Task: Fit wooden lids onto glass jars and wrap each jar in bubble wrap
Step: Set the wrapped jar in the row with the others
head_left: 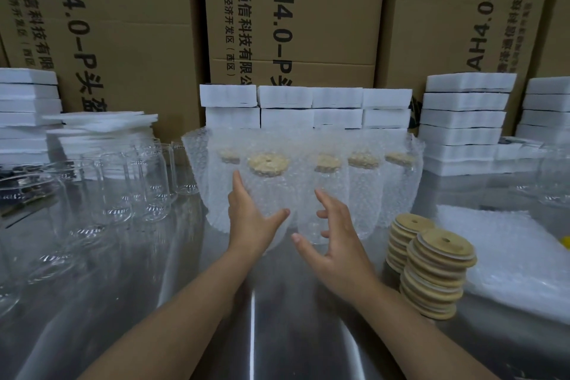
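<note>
Backed by tall cardboard boxes point(293, 9) with black print, and before them stacks of white foam blocks point(308, 108) along the far edge of a shiny steel table point(277, 333). On the left of the table, a crowd of empty glass jars point(123, 188), upright, without lids. Mid-table, a row of wrapped jars point(361, 194) in bubble wrap, with wooden tops dimly visible through it. Just ahead of that row, the front jar point(268, 191), upright and wrapped too, its wooden lid point(267, 163) fitted on top, with a small hole in the middle. Left hand point(249, 219) laid against the front jar's left side, fingers straight and together, pointing up, thumb stretched across the lower front of the wrap; pressing, not curled round. Right hand point(336, 244) just right of the same jar, fingers spread and loosely bent, holding nothing; contact with the wrap impossible to tell. Beside the right wrist, two lid stacks point(438, 271), touching each other. Further right, a flat pile of bubble wrap sheets point(509, 250) on the table.
</note>
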Demonstrator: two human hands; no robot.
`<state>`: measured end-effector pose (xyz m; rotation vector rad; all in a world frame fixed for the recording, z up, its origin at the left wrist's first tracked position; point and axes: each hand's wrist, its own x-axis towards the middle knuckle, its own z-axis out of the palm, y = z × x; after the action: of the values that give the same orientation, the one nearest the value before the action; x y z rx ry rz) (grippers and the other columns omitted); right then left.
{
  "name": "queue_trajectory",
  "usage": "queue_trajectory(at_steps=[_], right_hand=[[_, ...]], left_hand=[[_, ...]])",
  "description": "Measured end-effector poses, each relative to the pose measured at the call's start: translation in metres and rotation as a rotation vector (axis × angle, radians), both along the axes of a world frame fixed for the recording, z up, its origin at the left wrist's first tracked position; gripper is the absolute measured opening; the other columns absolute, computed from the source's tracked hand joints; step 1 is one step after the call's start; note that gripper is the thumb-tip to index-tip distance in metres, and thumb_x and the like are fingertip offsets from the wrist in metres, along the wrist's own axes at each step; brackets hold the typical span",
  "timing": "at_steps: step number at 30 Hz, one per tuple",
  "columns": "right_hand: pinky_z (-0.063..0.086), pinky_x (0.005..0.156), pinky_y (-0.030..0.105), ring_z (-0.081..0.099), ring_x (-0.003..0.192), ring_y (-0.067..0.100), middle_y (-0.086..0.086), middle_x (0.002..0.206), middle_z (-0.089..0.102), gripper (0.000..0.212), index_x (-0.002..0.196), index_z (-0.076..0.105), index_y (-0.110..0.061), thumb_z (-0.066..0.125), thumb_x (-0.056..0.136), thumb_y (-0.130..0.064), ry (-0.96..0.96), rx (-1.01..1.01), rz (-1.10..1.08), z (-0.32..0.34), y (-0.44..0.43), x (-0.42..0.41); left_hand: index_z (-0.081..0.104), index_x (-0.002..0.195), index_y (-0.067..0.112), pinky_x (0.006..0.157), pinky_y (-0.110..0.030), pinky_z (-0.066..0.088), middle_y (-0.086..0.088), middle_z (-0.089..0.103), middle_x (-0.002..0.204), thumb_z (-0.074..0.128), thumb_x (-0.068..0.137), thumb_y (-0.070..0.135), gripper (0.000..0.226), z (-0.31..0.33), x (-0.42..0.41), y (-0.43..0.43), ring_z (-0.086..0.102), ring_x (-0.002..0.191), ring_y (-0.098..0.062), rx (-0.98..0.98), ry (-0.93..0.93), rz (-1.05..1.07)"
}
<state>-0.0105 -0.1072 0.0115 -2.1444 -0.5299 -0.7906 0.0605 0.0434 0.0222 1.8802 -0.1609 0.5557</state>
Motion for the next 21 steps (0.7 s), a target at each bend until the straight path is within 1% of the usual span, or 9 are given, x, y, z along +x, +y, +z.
queue_trajectory(at_steps=[3,6,9,12,14,16,17,19,21], right_hand=[[0.040,0.102,0.023,0.033,0.124,-0.009,-0.028,0.134,0.024,0.069,0.135,0.012,-0.058,0.051,0.079,-0.063,-0.002,-0.033,0.001,-0.003,-0.001,0.001],[0.039,0.099,0.019,0.033,0.123,-0.010,-0.040,0.129,0.019,0.066,0.131,0.013,-0.061,0.054,0.079,-0.058,-0.020,-0.050,0.023,-0.004,-0.001,0.001],[0.044,0.090,0.017,0.036,0.118,-0.010,-0.029,0.135,0.020,0.069,0.132,0.017,-0.056,0.063,0.081,-0.047,-0.062,-0.020,0.009,-0.005,-0.002,0.002],[0.044,0.078,0.008,0.036,0.116,-0.011,-0.031,0.138,0.011,0.071,0.131,0.019,-0.055,0.068,0.082,-0.038,-0.107,0.028,-0.015,-0.005,-0.002,0.002],[0.044,0.074,0.008,0.035,0.116,-0.011,-0.032,0.137,0.008,0.070,0.131,0.021,-0.054,0.068,0.082,-0.037,-0.121,0.027,-0.026,-0.005,-0.001,0.003],[0.044,0.072,0.008,0.035,0.115,-0.013,-0.033,0.136,0.007,0.069,0.130,0.021,-0.053,0.067,0.082,-0.035,-0.131,0.013,-0.023,-0.005,0.000,0.003],[0.044,0.071,0.007,0.036,0.114,-0.014,-0.034,0.135,0.007,0.069,0.130,0.021,-0.054,0.067,0.083,-0.034,-0.138,0.001,-0.019,-0.005,0.001,0.003],[0.045,0.069,0.008,0.039,0.111,-0.013,-0.033,0.134,0.011,0.067,0.129,0.022,-0.056,0.065,0.084,-0.031,-0.143,-0.013,-0.012,-0.004,0.002,0.002],[0.049,0.068,0.015,0.044,0.106,-0.008,-0.029,0.132,0.019,0.064,0.127,0.025,-0.055,0.065,0.085,-0.027,-0.133,-0.006,0.007,-0.004,0.003,0.001]], left_hand=[[-0.013,0.153,0.026,0.114,-0.040,0.022,-0.008,0.009,0.159,0.081,0.078,0.028,0.120,0.002,0.004,-0.015,0.014,0.146,-0.028,0.002,0.020,0.026],[-0.015,0.153,0.024,0.110,-0.038,0.028,-0.008,0.008,0.159,0.077,0.082,0.027,0.116,0.003,0.006,-0.024,0.019,0.145,-0.029,0.011,0.057,0.010],[-0.013,0.154,0.019,0.099,-0.032,0.037,-0.008,0.010,0.161,0.075,0.083,0.037,0.114,0.005,0.006,-0.021,0.031,0.141,-0.027,0.157,0.116,0.042],[0.003,0.155,0.016,0.096,-0.039,0.042,-0.007,0.024,0.156,0.070,0.079,0.058,0.109,0.008,0.001,-0.011,0.037,0.137,-0.026,0.368,0.127,0.155],[0.025,0.150,0.017,0.096,-0.040,0.042,-0.004,0.037,0.146,0.057,0.081,0.069,0.091,0.008,-0.004,0.000,0.044,0.131,-0.025,0.489,0.106,0.225],[0.056,0.126,0.021,0.089,-0.036,0.043,-0.002,0.059,0.122,0.042,0.088,0.068,0.061,0.009,-0.006,0.015,0.056,0.116,-0.025,0.496,0.100,0.251],[0.066,0.100,0.024,0.079,-0.033,0.042,0.001,0.066,0.099,0.039,0.091,0.065,0.050,0.011,-0.008,0.024,0.061,0.104,-0.027,0.485,0.094,0.261],[0.056,0.063,0.018,0.064,-0.031,0.035,0.004,0.056,0.064,0.041,0.093,0.055,0.051,0.016,-0.007,0.044,0.063,0.084,-0.031,0.491,0.083,0.313],[0.061,0.066,0.017,0.064,-0.031,0.039,0.000,0.061,0.074,0.050,0.090,0.044,0.038,0.024,0.000,0.066,0.062,0.085,-0.031,0.559,0.074,0.355]])
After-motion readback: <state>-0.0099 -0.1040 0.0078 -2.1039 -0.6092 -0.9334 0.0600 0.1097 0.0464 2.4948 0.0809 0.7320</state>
